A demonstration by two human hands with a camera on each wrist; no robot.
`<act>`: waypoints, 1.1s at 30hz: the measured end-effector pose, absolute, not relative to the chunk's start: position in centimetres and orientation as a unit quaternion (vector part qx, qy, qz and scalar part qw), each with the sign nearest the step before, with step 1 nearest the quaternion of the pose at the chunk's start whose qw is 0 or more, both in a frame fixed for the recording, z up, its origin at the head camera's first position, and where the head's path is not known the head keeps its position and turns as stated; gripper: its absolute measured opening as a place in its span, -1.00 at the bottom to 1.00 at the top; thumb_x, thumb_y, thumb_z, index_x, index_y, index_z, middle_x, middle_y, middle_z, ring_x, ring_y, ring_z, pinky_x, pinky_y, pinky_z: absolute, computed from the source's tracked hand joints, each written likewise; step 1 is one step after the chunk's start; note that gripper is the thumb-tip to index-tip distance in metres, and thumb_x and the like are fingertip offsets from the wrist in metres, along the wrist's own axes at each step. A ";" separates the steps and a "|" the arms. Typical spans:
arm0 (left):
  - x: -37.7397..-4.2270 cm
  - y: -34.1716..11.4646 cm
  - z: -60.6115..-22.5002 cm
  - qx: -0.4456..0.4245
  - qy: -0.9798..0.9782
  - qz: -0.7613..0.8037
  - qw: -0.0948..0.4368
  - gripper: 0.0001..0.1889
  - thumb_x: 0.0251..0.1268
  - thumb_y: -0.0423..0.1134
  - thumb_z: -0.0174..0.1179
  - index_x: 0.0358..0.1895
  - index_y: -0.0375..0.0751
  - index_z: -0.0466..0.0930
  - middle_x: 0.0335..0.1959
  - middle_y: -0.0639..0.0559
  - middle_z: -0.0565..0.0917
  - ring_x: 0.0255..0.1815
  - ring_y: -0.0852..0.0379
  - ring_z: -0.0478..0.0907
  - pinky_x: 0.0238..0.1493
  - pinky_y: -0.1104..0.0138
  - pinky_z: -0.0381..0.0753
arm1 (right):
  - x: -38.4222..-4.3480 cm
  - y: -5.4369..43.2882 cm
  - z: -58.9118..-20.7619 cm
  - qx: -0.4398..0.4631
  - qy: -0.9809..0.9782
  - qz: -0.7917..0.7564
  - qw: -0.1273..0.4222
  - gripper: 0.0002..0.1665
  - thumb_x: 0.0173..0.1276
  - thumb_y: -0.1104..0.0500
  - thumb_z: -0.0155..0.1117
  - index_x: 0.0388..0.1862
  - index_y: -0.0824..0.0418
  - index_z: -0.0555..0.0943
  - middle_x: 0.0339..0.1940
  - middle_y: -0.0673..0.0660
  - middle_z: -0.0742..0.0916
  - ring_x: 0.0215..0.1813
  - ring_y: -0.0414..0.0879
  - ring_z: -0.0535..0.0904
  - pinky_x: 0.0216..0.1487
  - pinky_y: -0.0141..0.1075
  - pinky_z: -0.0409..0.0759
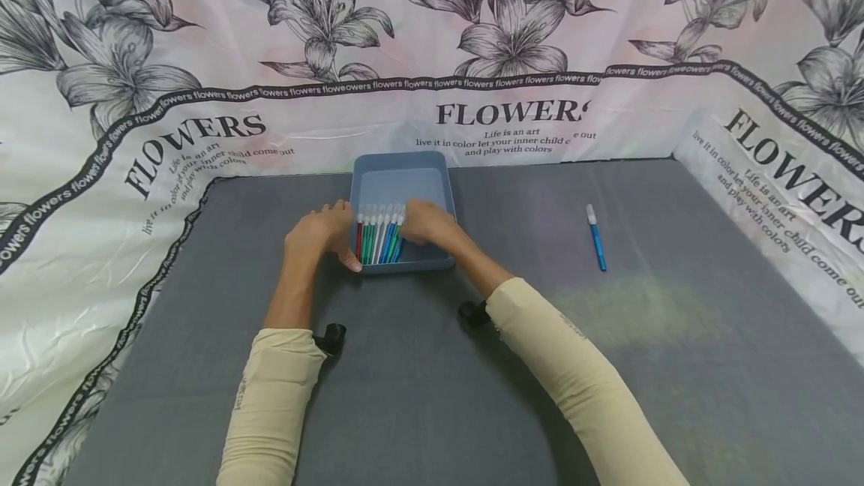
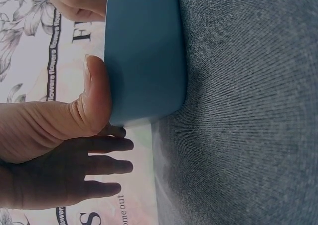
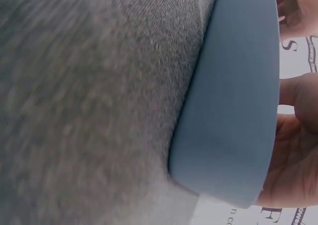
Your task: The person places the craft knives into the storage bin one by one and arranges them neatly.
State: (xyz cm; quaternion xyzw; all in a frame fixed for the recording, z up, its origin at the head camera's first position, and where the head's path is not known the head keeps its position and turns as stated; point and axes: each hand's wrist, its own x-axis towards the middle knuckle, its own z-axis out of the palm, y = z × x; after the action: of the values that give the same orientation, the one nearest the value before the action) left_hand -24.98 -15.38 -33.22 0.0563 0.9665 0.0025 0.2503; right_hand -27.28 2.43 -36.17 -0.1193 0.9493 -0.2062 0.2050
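A shallow blue-grey tray point(image 1: 403, 268) lies on the table, with a row of felt-tip pens point(image 1: 378, 238) side by side in its near left part. Their barrels are red, green, white and blue, under pale caps. At the tray's left side, my left hand point(image 1: 319, 232) has its thumb against the near corner; in the left wrist view its other fingers extend straight. My right hand point(image 1: 427, 222) reaches into the tray at the right end of the row, fingers bent down beside the last blue pen. The tray wall point(image 3: 233, 101) hides those fingertips, so I cannot tell whether they pinch that pen.
One blue felt-tip pen point(image 1: 597, 238) with a pale cap lies alone on the grey tablecloth point(image 1: 526, 208), right of the tray. A flower-printed sheet point(image 1: 378, 118) hangs behind the table and along both sides.
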 end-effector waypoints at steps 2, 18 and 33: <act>-24.9 -15.4 -33.1 0.057 0.966 0.003 0.253 0.37 0.10 0.06 0.61 0.67 -0.50 -0.25 0.73 -0.42 -0.15 0.76 -0.38 -0.16 0.72 -0.19 -0.03 | -27.2 2.8 -36.0 -0.127 0.946 -0.215 0.204 -0.44 0.57 0.26 0.07 -0.72 0.09 0.26 -0.77 -0.05 0.25 -0.68 -0.20 0.08 -0.58 -0.35 0.16; -25.2 -15.6 -33.4 0.065 0.964 -0.004 0.257 0.38 0.09 0.08 0.60 0.66 -0.52 -0.27 0.72 -0.43 -0.17 0.75 -0.39 -0.15 0.72 -0.20 -0.01 | -26.0 8.1 -33.6 -0.146 0.946 -0.267 0.111 -0.35 0.60 0.16 0.15 -0.79 0.11 0.29 -0.81 -0.07 0.28 -0.70 -0.22 0.11 -0.57 -0.36 0.14; -25.0 -15.3 -33.3 0.070 0.966 -0.009 0.247 0.36 0.10 0.05 0.60 0.66 -0.54 -0.23 0.72 -0.45 -0.12 0.74 -0.40 -0.11 0.71 -0.19 0.03 | -24.1 20.1 -32.2 -0.059 0.962 -0.260 0.067 -0.53 0.65 0.11 0.09 0.20 0.47 0.67 0.12 0.46 0.77 -0.08 0.14 0.69 -0.11 -0.06 0.60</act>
State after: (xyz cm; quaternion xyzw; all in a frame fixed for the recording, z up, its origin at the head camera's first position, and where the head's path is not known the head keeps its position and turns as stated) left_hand -24.98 -15.34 -33.25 0.0697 0.9664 -0.0088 0.2471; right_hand -24.08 20.10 -32.20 -0.0586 0.9615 -0.2598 0.0675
